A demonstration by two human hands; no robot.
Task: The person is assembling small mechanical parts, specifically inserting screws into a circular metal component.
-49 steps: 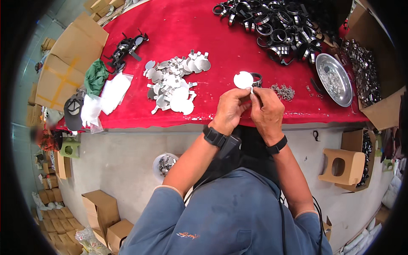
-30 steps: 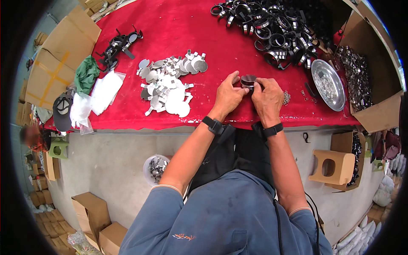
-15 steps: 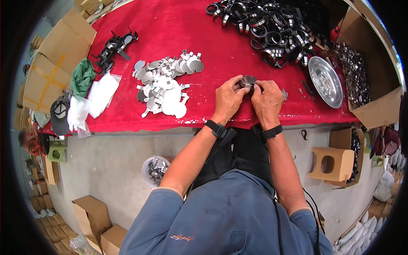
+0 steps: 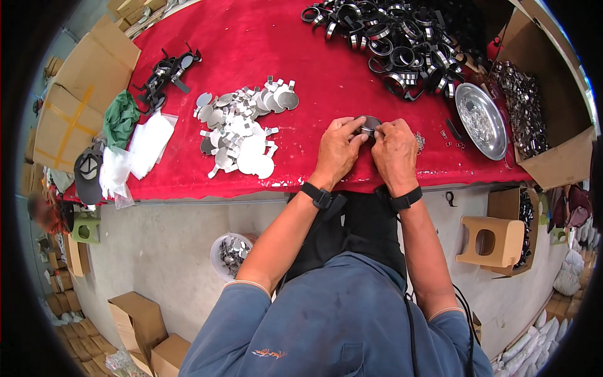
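Between my two hands, just above the red cloth, is a dark round ring-shaped part [image 4: 369,122] with a metal band. My left hand [image 4: 338,149] pinches its left side between thumb and fingers. My right hand [image 4: 396,151] is closed at its right edge, fingertips pressed together; whether a small piece sits in them is hidden. A heap of flat silver discs with tabs [image 4: 251,135] lies left of my hands. Beyond them is a large pile of black and silver rings [image 4: 402,53]. Small metal clips [image 4: 420,143] lie beside my right hand.
At right stand an oval metal tray [image 4: 465,100] of small pieces and a cardboard box [image 4: 559,164] of metal parts. Plastic bags [image 4: 151,143], a green cloth [image 4: 120,119] and a black cap [image 4: 88,173] lie at left. A white bucket [image 4: 218,267] and a tan stool [image 4: 471,251] stand below.
The ring has tilted slightly between my hands. My right fingers have curled further over its right edge, and my left fingers have shifted a little on it.
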